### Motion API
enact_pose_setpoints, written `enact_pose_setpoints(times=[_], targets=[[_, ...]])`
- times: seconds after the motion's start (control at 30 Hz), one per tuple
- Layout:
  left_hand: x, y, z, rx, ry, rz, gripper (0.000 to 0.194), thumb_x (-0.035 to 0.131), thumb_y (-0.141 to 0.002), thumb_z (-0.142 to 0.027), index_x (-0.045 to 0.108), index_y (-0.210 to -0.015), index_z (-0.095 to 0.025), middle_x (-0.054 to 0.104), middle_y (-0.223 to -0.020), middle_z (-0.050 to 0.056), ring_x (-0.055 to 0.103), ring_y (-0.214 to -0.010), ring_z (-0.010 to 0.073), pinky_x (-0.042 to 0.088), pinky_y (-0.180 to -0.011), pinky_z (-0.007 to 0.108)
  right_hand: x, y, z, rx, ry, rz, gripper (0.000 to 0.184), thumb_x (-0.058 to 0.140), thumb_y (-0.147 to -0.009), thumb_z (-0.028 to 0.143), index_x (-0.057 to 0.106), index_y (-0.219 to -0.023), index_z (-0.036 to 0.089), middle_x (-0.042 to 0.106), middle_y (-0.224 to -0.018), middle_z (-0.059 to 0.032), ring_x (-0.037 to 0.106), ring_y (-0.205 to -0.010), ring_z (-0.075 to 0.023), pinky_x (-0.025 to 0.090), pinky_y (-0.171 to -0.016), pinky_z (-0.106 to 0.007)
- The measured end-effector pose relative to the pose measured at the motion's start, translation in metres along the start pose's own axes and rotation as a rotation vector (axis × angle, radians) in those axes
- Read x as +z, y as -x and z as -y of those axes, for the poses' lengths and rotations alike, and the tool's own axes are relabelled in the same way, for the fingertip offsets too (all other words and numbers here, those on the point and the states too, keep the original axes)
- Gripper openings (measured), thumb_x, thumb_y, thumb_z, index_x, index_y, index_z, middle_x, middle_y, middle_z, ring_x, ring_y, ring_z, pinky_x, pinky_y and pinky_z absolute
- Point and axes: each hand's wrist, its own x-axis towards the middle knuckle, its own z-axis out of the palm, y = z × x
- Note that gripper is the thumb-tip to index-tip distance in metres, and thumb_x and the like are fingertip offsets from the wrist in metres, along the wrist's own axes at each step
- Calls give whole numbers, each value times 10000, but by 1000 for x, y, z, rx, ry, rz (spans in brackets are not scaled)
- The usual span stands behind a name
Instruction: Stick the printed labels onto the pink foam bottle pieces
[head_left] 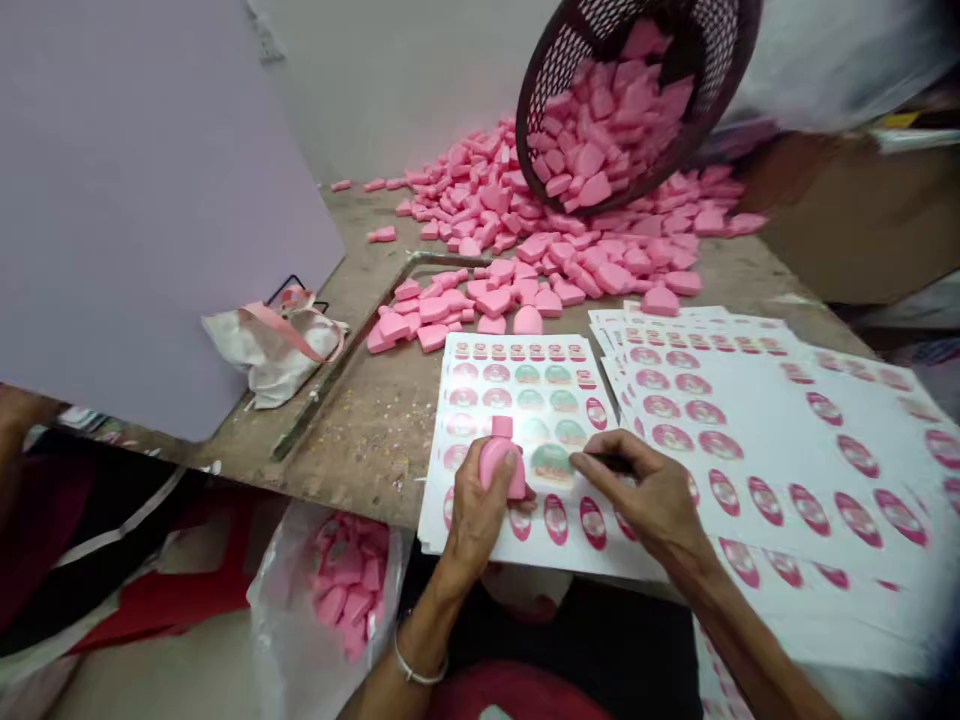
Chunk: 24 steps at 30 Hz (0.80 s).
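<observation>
the left hand (472,515) pinched a pink bottle-shaped piece (491,460) over the sticker sheet (600,556) on the counter (375,445), neck pointing away from the body; to its right, the right hand (664,500) pinched a dark tool (616,463) beside a green sticker (551,460).

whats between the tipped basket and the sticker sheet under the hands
Loose pink pieces lie between the basket and the sheet, as the head view shows.
</observation>
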Motion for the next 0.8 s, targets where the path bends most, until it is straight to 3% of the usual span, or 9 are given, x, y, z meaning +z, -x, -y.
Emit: enact_pose_setpoints(times=[0.13, 0.23, 0.3, 0.47, 0.8], targets=[[4, 5, -5, -120, 278, 14, 518, 459, -867, -590, 599, -1011, -112, 670, -770, 63, 656, -604, 163, 550, -518, 258, 3, 0, 13, -21, -11, 47, 266, 670, -756, 456, 641, -785, 193, 612, -726, -6, 551, -658, -132, 440, -592, -243], [6, 9, -11, -151, 364, 43, 558, 423, -874, -610, 609, -1074, -123, 682, -756, 59, 671, -628, 178, 565, -560, 284, 8, 2, 22, -12, -11, 108, 322, 658, -763, 460, 706, -942, 197, 619, -689, -3, 542, -607, -127, 441, -559, -245], [6, 10, -15, -146, 376, 68, 564, 410, -877, -617, 607, -1104, -139, 686, -751, 50, 675, -633, 178, 567, -573, 287, 11, 3, 26, -7, -17, 128, 349, 654, -763, 458, 722, -992, 205, 639, -683, -6, 558, -605, -134, 448, -552, -246], [7, 11, -19, -139, 367, 95, 571, 342, -912, -596, 606, -1110, -130, 687, -737, 53, 683, -665, 181, 563, -583, 274, 15, 5, 31, -48, -24, 132, 265, 650, -766, 435, 753, -895, 228, 720, -828, -37, 642, -750, -186, 501, -648, -276], [8, 9, -18, -132, 373, 106, 555, 336, -919, -587, 615, -1092, -140, 696, -777, 54, 683, -661, 172, 556, -567, 259, 14, 7, 30, -90, -27, 136, 200, 648, -790, 384, 744, -894, 242, 722, -894, -32, 652, -857, -199, 518, -710, -286]])
